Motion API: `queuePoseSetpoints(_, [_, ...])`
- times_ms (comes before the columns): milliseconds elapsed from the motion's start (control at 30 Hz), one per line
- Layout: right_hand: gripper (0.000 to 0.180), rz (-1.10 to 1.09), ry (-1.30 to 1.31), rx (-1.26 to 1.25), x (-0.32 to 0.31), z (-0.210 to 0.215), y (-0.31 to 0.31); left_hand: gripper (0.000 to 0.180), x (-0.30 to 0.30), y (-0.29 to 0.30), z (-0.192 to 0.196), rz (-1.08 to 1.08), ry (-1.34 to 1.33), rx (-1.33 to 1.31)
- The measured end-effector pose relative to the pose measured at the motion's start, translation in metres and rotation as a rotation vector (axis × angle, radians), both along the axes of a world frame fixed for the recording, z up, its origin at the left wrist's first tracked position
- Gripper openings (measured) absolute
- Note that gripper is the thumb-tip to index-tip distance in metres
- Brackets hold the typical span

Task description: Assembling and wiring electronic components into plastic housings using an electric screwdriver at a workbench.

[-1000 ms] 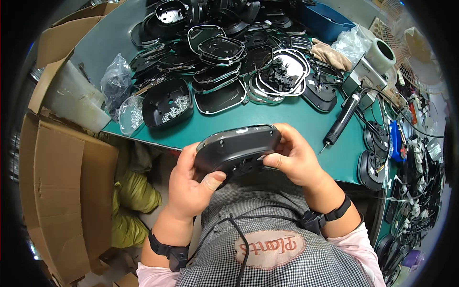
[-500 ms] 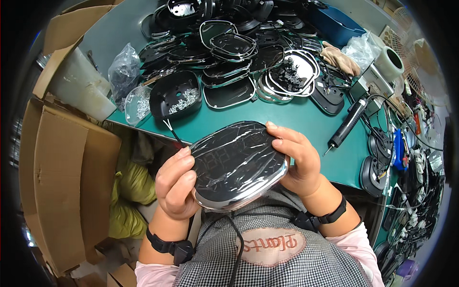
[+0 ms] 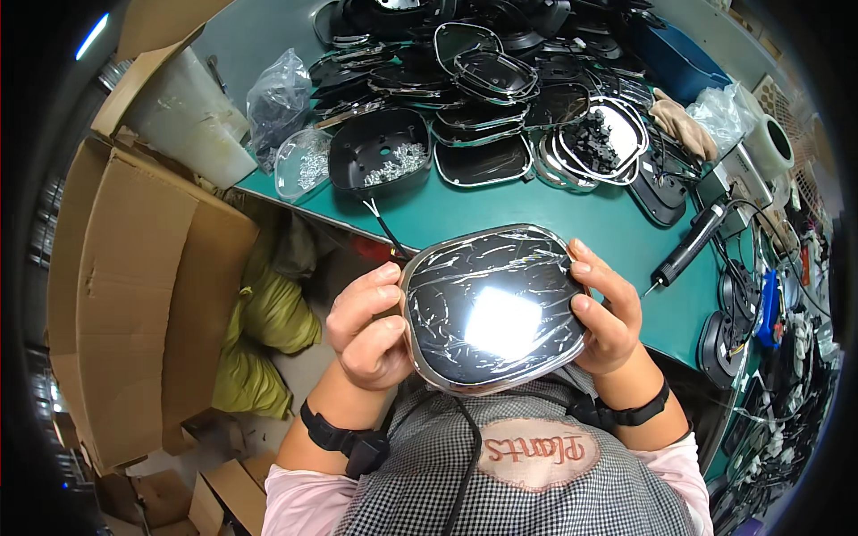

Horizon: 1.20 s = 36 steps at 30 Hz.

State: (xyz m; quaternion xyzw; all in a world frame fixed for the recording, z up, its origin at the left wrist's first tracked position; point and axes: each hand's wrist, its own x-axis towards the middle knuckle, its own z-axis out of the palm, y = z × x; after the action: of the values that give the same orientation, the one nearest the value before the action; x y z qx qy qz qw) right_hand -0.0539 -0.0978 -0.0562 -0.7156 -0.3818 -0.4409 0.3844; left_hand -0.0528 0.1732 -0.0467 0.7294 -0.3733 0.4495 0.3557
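Between my two hands is a rounded, glossy black display unit (image 3: 447,295) with a chrome rim and wrinkled clear film over its face. A bright square of reflected light covers its lower middle. My left hand (image 3: 368,326) grips its left edge, fingers bent against the rim. On the opposite side, my right hand (image 3: 609,314) holds the right edge, with fingertips on the rim and the thumb hidden. A black cable (image 3: 386,229) with two pale wire ends sticks out past the unit's upper left. The unit is held in front of my checked apron (image 3: 402,473).
Behind the unit stretches a green worktop (image 3: 527,210). On it are a black housing with screws (image 3: 380,170), stacked black rimmed panels (image 3: 483,147) and a bag (image 3: 279,98). A black electric screwdriver (image 3: 688,246) lies at the right. Cardboard boxes (image 3: 134,295) stand at the left.
The unit has been tilted so its face now catches a bright reflection, and its faint digits no longer show. Both hands keep their hold. The whole view has shifted, with the bench appearing further right.
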Motion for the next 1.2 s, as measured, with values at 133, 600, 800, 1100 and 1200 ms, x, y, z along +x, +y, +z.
queuePoseSetpoints(133, [0.037, -0.013, 0.029, -0.013, 0.000, 0.002, -0.002, 0.045, 0.000, -0.003, -0.003, 0.054, -0.112, 0.001])
queuePoseSetpoints(600, [0.030, 0.042, -0.051, -0.009, 0.006, 0.000, -0.002, 0.043, -0.009, 0.008, 0.000, -0.009, -0.147, 0.260])
queuePoseSetpoints(800, [0.028, 0.144, -0.088, -0.016, 0.014, 0.011, 0.016, 0.035, -0.011, 0.026, 0.006, 0.031, -0.116, 0.187])
queuePoseSetpoints(1100, [0.058, -0.003, 0.090, -0.007, 0.010, 0.010, 0.010, 0.039, 0.004, 0.150, 0.162, 0.664, -0.501, -0.022])
queuePoseSetpoints(1200, [0.057, -0.034, 0.114, -0.031, 0.010, 0.007, 0.007, 0.049, 0.001, 0.201, 0.252, 0.776, -0.450, -0.163])
